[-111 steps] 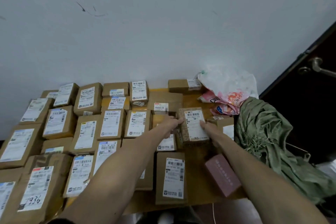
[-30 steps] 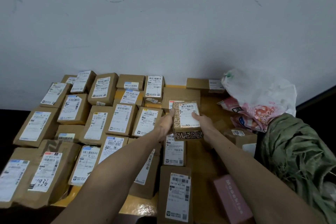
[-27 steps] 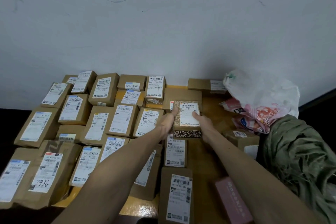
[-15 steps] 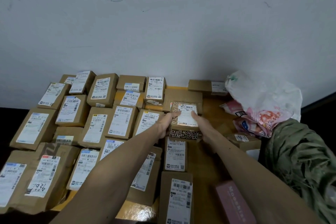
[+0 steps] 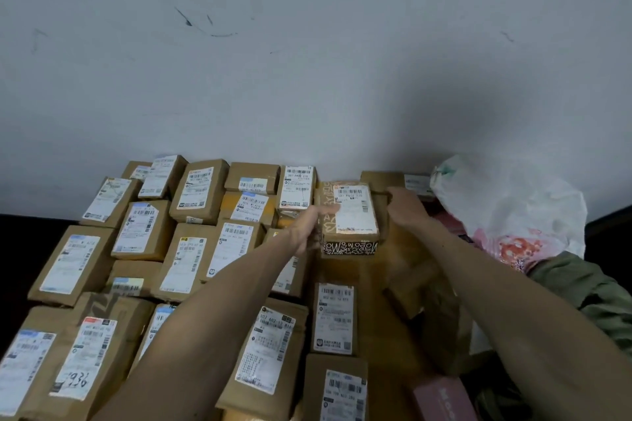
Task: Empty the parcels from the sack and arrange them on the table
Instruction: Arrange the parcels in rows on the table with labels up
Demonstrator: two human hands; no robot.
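A brown parcel with a white label and a black-and-white lettered band (image 5: 349, 215) sits in the back row near the wall. My left hand (image 5: 309, 227) grips its left side with the thumb on the label. My right hand (image 5: 405, 208) holds its right side. Several brown labelled parcels (image 5: 143, 231) lie in rows over the left and middle of the wooden table (image 5: 379, 335). The green sack (image 5: 588, 290) lies crumpled at the right edge.
A white plastic bag with pink print (image 5: 513, 212) sits at the back right next to the sack. A pink box (image 5: 441, 398) lies at the front right. The wall (image 5: 307, 61) stands directly behind the back row.
Both hands have carried the patterned parcel from the middle of the table away from me to the back row beside the wall. The view has tilted up.
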